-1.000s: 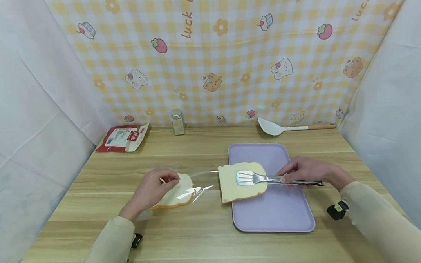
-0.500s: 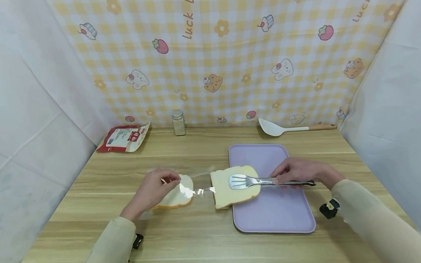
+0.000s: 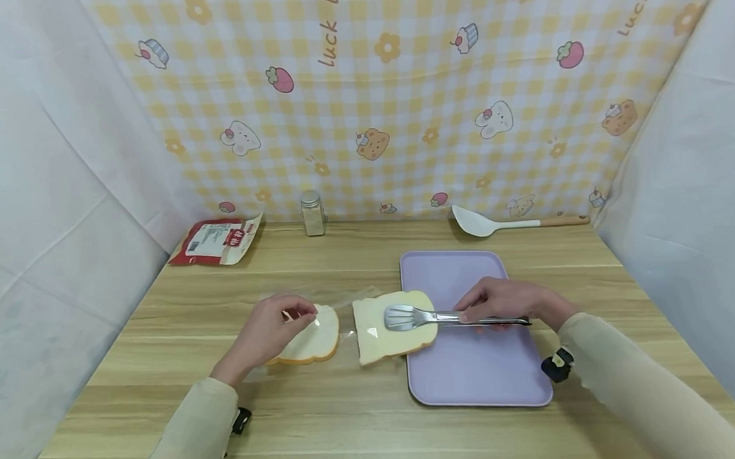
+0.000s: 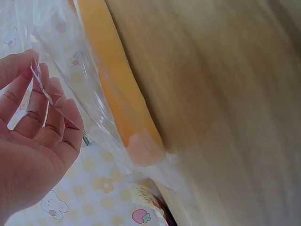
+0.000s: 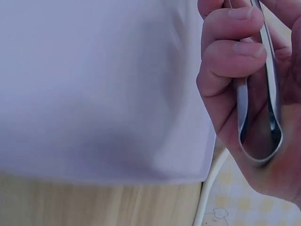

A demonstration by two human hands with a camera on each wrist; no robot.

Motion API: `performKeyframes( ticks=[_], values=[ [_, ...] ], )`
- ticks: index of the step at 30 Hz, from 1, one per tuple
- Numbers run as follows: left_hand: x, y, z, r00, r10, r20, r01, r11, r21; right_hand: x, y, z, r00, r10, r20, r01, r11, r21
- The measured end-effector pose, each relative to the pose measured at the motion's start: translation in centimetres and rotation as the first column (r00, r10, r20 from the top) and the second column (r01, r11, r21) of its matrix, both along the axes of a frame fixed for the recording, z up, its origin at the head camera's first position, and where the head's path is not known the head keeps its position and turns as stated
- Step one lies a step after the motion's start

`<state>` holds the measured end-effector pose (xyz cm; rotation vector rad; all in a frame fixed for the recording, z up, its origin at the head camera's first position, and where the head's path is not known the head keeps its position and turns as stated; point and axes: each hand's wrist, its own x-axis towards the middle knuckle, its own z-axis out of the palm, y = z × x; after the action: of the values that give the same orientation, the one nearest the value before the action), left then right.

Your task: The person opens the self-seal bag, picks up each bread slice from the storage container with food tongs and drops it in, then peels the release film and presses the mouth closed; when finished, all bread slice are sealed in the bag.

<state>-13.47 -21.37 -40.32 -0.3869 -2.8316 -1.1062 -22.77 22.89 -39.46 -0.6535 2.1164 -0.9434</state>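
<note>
Shiny smooth metal tongs (image 3: 408,317), glossy clear plastic wrap (image 4: 99,110), smooth matt tray (image 3: 478,372); wood-grain table (image 3: 327,423), cloth backdrop (image 3: 325,115)

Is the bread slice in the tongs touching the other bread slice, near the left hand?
Apart. The head view shows a gap between the held slice and the other slice, with clear film and the table visible in it.

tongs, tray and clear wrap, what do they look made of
Tongs: metal, perhaps stainless steel, polished; bright reflections along them. Tray: likely plastic, low-shine; even lilac colour and smooth raised rim, though coated metal is possible. Wrap: thin plastic film, glossy; it creases, catches highlights, and bread shows through.
</note>
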Motion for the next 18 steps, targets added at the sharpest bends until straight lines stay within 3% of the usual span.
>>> performKeyframes(
  ticks=[9,18],
  values=[
    [0.0,0.2,0.1,1.0,0.002,0.013,-0.002,1.0,-0.005,0.2,-1.7,-1.0,0.999,-0.021,0.045,0.023,0.999,-0.038],
    [0.0,0.3,0.2,1.0,0.002,0.008,-0.002,1.0,-0.004,0.7,-3.2,-1.1,0.998,-0.049,0.025,0.051,0.997,-0.061]
  ],
)
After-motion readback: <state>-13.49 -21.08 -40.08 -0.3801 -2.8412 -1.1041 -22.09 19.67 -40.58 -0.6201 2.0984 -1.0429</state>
